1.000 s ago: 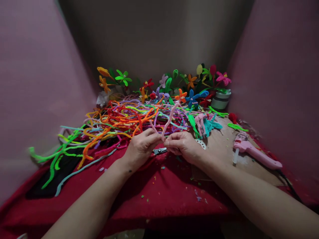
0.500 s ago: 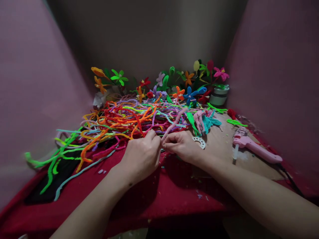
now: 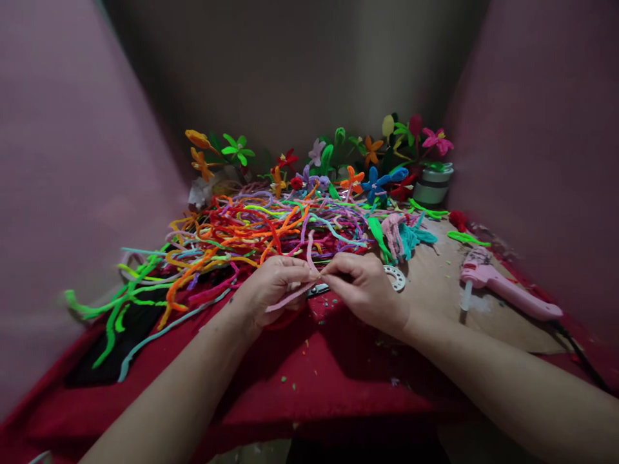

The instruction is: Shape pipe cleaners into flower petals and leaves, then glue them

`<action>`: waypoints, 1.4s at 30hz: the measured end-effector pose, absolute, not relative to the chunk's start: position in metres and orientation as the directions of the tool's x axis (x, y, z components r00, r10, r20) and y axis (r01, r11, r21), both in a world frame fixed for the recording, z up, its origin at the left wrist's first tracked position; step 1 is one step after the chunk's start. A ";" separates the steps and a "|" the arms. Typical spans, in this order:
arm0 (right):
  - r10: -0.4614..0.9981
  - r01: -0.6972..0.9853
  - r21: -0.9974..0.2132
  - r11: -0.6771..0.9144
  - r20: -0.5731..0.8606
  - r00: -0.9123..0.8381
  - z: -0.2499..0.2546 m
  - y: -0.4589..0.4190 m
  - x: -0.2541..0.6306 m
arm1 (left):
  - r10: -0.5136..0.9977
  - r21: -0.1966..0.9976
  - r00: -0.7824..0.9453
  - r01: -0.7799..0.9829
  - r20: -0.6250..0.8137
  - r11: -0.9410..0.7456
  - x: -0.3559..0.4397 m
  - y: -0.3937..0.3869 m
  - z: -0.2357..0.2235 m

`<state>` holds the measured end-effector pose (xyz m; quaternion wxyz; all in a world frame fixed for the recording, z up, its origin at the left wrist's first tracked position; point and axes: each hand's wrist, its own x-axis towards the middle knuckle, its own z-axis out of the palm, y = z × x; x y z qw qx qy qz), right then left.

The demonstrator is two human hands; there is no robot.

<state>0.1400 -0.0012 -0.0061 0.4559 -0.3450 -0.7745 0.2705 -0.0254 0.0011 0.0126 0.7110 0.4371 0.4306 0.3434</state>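
Between my two hands is a pink pipe cleaner. One end of it stands up above the fingers, and the other slants down to the left across my left palm. My left hand is closed on it, with thumb and fingers pinching near the bend. The fingertips of my right hand meet the left ones at that same spot, pinched on the pipe cleaner. Just behind the hands lies a dark metal tool, mostly hidden, perhaps scissors. A white ring with holes is partly covered by my right hand.
A heap of coloured pipe cleaners spreads behind and left. Pipe-cleaner flowers line the back, near a pale pot. At right a pink glue gun rests on a brown board. Red cloth covers the table.
The pink pipe cleaner, earlier leaning up to the right, now points up and has a length slanting down-left. My left hand has turned palm-up. The view has shifted slightly.
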 end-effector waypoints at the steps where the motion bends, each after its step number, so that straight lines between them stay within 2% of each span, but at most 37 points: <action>1: 0.852 0.202 -0.851 0.486 0.409 -0.326 -0.004 0.000 0.140 | 0.882 0.932 0.372 -0.102 -0.288 0.347 -0.025 0.001 0.013; 3: 0.921 0.042 -0.971 0.235 0.209 -0.328 -0.001 0.003 0.139 | 0.908 0.955 0.343 -0.088 -0.239 0.285 -0.025 -0.001 0.014; 6: 0.924 -0.132 -0.989 0.073 0.117 -0.364 0.000 0.007 0.139 | 0.951 0.989 0.281 -0.026 -0.130 0.143 -0.025 -0.004 0.017; 12: 0.907 -0.233 -0.972 0.030 0.124 -0.403 -0.005 0.011 0.140 | 0.974 0.969 0.193 0.189 0.121 -0.158 -0.024 -0.012 0.023; 16: 0.899 -0.234 -0.972 0.011 0.112 -0.422 -0.005 0.010 0.140 | 0.912 0.861 0.253 0.321 0.322 -0.393 -0.024 -0.011 0.023; 20: 0.890 -0.231 -0.972 0.038 0.138 -0.434 -0.003 0.008 0.140 | 0.859 0.804 0.262 0.310 0.440 -0.507 -0.025 -0.008 0.019; 30: 0.878 -0.176 -0.981 0.085 0.157 -0.453 -0.002 0.006 0.142 | 0.818 0.746 0.301 0.342 0.490 -0.572 -0.026 -0.009 0.021; 35: 0.876 -0.116 -0.980 0.163 0.197 -0.439 0.006 0.000 0.143 | 0.831 0.788 0.330 0.294 0.448 -0.542 -0.028 -0.015 0.022; 37: 0.871 -0.058 -0.967 0.250 0.250 -0.423 0.012 -0.005 0.144 | 0.858 0.820 0.314 0.289 0.406 -0.494 -0.027 -0.019 0.024; 39: 0.844 0.035 -0.909 0.415 0.370 -0.389 0.016 -0.011 0.144 | 0.899 0.858 0.293 0.306 0.326 -0.411 -0.026 -0.023 0.027; 42: 0.691 0.191 -0.673 0.714 0.635 -0.345 0.016 -0.016 0.143 | 0.944 0.940 0.303 0.264 0.130 -0.214 -0.025 -0.023 0.029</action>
